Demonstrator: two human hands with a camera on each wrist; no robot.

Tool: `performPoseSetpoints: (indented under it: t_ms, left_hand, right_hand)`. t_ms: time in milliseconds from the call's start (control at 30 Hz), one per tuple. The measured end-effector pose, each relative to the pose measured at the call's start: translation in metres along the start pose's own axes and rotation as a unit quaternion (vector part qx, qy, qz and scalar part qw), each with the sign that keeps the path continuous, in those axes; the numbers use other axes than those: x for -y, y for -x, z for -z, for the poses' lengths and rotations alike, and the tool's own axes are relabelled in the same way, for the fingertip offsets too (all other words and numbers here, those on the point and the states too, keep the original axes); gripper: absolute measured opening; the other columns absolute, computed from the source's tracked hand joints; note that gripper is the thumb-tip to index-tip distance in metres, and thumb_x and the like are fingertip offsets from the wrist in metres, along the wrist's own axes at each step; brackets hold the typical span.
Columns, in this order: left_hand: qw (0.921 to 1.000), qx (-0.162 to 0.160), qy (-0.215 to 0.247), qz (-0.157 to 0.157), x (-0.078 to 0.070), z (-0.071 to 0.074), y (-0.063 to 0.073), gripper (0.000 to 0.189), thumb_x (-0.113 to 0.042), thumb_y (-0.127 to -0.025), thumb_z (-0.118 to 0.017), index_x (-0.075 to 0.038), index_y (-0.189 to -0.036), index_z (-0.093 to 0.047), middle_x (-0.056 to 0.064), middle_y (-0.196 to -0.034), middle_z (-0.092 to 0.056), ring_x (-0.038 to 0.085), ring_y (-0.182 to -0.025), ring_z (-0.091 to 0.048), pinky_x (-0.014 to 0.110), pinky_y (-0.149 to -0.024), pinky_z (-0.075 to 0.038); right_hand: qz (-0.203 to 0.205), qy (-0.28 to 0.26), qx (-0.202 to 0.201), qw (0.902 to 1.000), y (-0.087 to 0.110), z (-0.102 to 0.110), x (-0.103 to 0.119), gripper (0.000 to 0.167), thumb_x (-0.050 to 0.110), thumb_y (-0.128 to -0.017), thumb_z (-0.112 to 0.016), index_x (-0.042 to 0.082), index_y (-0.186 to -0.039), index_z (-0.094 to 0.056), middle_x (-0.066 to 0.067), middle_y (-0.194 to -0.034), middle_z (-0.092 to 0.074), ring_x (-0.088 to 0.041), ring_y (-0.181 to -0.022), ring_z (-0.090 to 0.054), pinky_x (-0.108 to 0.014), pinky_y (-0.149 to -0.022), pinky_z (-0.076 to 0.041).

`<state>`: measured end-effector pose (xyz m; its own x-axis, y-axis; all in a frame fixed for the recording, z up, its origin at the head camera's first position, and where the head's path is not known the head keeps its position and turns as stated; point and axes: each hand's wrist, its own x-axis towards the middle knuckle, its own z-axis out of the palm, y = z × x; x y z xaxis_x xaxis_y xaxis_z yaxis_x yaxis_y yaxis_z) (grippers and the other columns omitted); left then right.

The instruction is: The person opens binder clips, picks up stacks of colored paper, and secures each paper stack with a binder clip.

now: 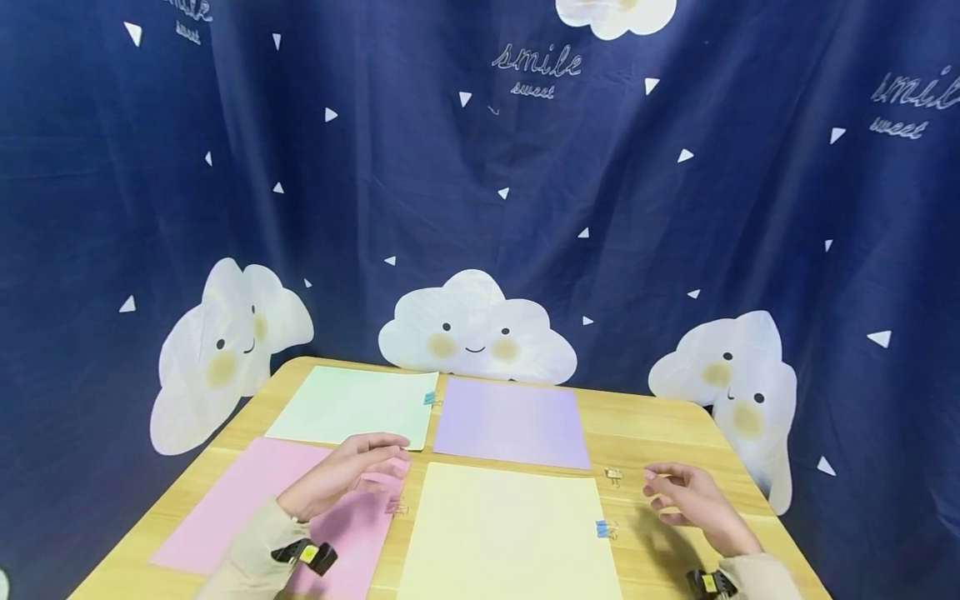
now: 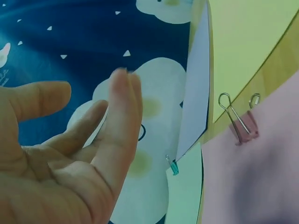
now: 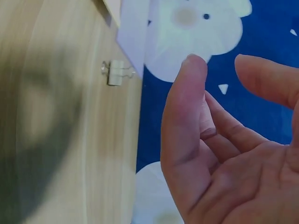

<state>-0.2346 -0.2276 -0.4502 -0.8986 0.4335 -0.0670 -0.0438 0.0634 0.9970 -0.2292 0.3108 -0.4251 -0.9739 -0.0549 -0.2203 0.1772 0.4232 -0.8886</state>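
My left hand [image 1: 348, 477] hovers over the pink paper [image 1: 262, 487] with its fingers loosely bent, holding nothing. A pink binder clip [image 2: 245, 128] grips that sheet's right edge. Past the yellow paper [image 1: 513, 542], my right hand [image 1: 693, 504] is raised above the bare wood, thumb and fingers apart around nothing. A yellowish binder clip [image 1: 613, 475] lies loose on the table just left of its fingertips; it looks pale in the right wrist view. On the yellow paper's right edge sits a blue binder clip [image 1: 602, 529]. A teal binder clip [image 1: 429, 399] is on the green paper [image 1: 352, 404].
Behind the yellow paper lies a purple paper [image 1: 512, 422], with no clip showing on it. All the sheets lie on a wooden table [image 1: 645, 425] with rounded corners. A dark blue curtain [image 1: 420, 167] printed with clouds hangs right behind the far edge.
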Motion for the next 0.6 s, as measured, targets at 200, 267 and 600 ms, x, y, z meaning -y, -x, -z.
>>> performPoseSetpoints:
  t_ms: [200, 267, 600]
  left_hand:
    - [0.9989, -0.037, -0.03, -0.002, -0.004, -0.006, -0.025, 0.049, -0.026, -0.107, -0.055, 0.003, -0.146, -0.05, 0.023, -0.14, -0.061, 0.032, -0.119, -0.067, 0.036, -0.095, -0.06]
    - [0.9982, -0.047, -0.036, -0.006, -0.004, -0.008, -0.033, 0.047, -0.025, -0.108, -0.054, 0.005, -0.145, -0.05, 0.026, -0.139, -0.06, 0.031, -0.116, -0.068, 0.037, -0.095, -0.06]
    - [0.9877, -0.128, -0.09, 0.004, -0.003, -0.018, -0.074, 0.043, -0.017, -0.105, -0.057, 0.008, -0.14, -0.054, 0.028, -0.133, -0.06, 0.034, -0.107, -0.069, 0.035, -0.08, -0.062]
  right_hand:
    - [-0.001, 0.02, -0.013, 0.9997, -0.016, -0.01, 0.001, 0.054, 0.028, -0.106, -0.059, -0.012, -0.141, -0.048, -0.013, -0.104, -0.071, -0.017, -0.083, -0.068, -0.026, -0.065, -0.059]
    - [0.002, 0.024, -0.007, 0.9997, -0.022, -0.012, 0.0, 0.053, 0.027, -0.106, -0.058, -0.013, -0.14, -0.048, -0.013, -0.102, -0.071, -0.014, -0.079, -0.066, -0.024, -0.062, -0.057]
    - [0.004, 0.041, -0.003, 0.9991, -0.048, -0.024, -0.006, 0.043, 0.03, -0.107, -0.056, -0.011, -0.119, -0.055, -0.007, -0.084, -0.069, -0.011, -0.064, -0.06, -0.025, -0.055, -0.054]
